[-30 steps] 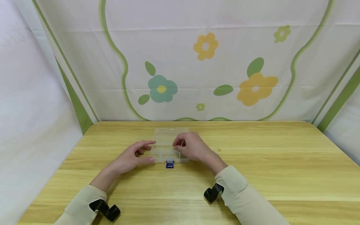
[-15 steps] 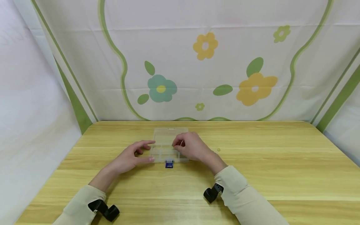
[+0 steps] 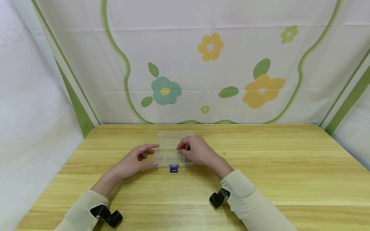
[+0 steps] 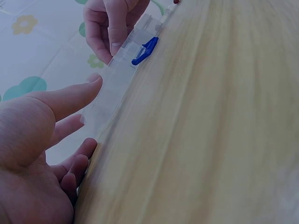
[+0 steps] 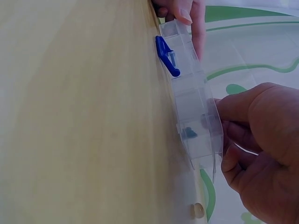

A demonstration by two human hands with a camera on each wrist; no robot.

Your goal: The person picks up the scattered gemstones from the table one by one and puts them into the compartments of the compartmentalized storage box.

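A clear plastic compartment box (image 3: 173,160) lies with its lid (image 3: 168,139) folded back and a blue latch (image 3: 174,168) at its front. My left hand (image 3: 134,162) is at the left end, thumb and forefinger spread with their tips right at the box's side. Over the compartments on the right, my right hand (image 3: 196,150) has thumb and forefinger bent together, tips low over the dividers. I cannot tell whether a small piece is between them. A small teal piece (image 5: 190,132) shows in one compartment in the right wrist view.
A small yellowish translucent bead (image 3: 224,153) sits on the wooden table (image 3: 274,179), right of the box. A small reddish-brown thing (image 4: 176,1) shows at the top edge of the left wrist view. Behind the table hangs a flower-printed cloth (image 3: 185,64).
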